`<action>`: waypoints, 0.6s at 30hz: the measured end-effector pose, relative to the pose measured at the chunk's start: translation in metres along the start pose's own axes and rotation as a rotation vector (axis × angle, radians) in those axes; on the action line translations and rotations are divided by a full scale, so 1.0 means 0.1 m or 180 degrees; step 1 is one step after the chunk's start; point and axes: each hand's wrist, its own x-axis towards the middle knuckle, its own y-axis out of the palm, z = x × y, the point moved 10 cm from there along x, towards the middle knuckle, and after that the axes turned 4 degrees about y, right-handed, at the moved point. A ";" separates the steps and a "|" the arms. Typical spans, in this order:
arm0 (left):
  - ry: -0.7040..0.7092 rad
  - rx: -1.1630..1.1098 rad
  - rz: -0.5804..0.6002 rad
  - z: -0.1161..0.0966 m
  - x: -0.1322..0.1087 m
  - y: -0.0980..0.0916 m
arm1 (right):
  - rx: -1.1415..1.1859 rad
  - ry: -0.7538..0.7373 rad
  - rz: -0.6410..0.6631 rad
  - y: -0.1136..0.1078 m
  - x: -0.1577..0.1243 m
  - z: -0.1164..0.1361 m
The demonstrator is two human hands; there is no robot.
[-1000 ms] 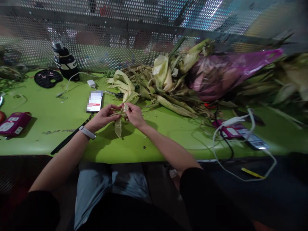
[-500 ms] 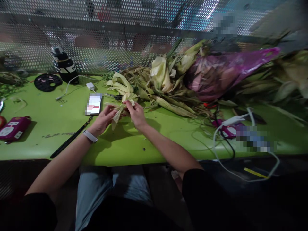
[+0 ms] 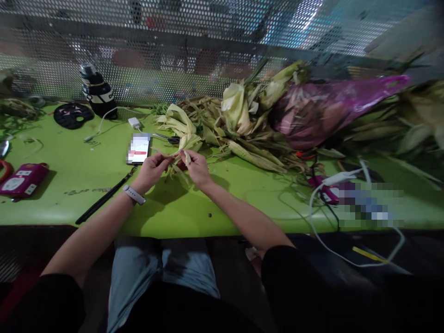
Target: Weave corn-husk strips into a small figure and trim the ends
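Note:
Strips of pale corn husk (image 3: 180, 175) hang between my two hands above the green table. My left hand (image 3: 152, 170), with a white band on its wrist, pinches one side of the husk. On the other side, my right hand (image 3: 196, 167) grips the husk between thumb and fingers, and a pale piece sticks up there. Just beyond the hands lie folded husk leaves (image 3: 189, 141) and a pair of dark-handled scissors (image 3: 173, 139). A phone (image 3: 138, 149) with a lit screen lies left of them.
A heap of corn husks (image 3: 239, 111) and a purple plastic bag (image 3: 312, 111) line the back. A dark bottle (image 3: 99, 95), a black mask-like item (image 3: 73, 115), a purple device (image 3: 24, 179) and a black strap (image 3: 104, 198) are leftward. White cable (image 3: 314, 222) loops over the right front edge.
My left hand has shifted from cupping the husk to pinching it. The husk piece that hung toward the left hand now spreads as strips between both hands. The view has shifted slightly.

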 end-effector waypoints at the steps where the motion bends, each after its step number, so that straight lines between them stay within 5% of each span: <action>1: -0.0057 0.0001 0.0027 0.01 -0.01 0.00 | 0.0075 0.0082 0.0022 0.00 0.01 -0.03; 8: -0.1001 -0.0996 0.0287 0.23 -0.10 0.06 | 0.0169 0.0195 0.0013 -0.05 0.05 -0.09; 11: -0.1032 -0.1188 0.0422 0.21 -0.10 0.12 | 0.0035 0.0086 0.0032 -0.06 0.07 -0.06; 16: -0.0679 -0.1413 -0.0279 0.20 0.01 -0.12 | -0.0480 -0.0739 -0.0831 -0.37 -0.02 0.34; 18: -0.0488 -0.1493 -0.0582 0.21 0.05 -0.23 | -0.0601 -0.0872 -0.0810 -0.34 -0.09 0.44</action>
